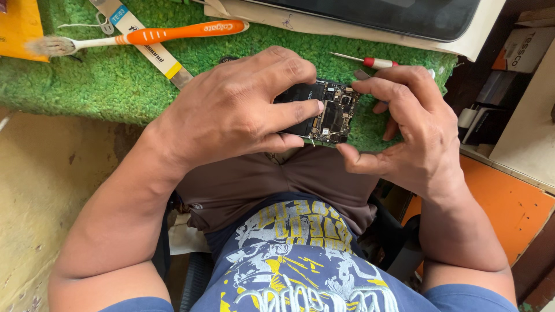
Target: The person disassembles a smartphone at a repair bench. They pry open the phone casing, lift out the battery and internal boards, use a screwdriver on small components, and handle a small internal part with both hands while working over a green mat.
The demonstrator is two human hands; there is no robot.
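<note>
Left hand (231,110) and right hand (413,130) pinch opened black phone (324,110), circuit board exposed, on shaggy green mat (104,81); orange toothbrush (144,36) at 11 o'clock.

At the top centre and right of the frame lies a dark screen (399,14), flat and rectangular, framed in a pale border and resting on the green mat. In the upper left corner sits a yellow-orange padded envelope (17,26). A narrow white strip label (144,43) with blue and yellow patches lies slantwise at upper left. At the upper right edge stands a small pale cardboard box (526,49) with dark print.
</note>
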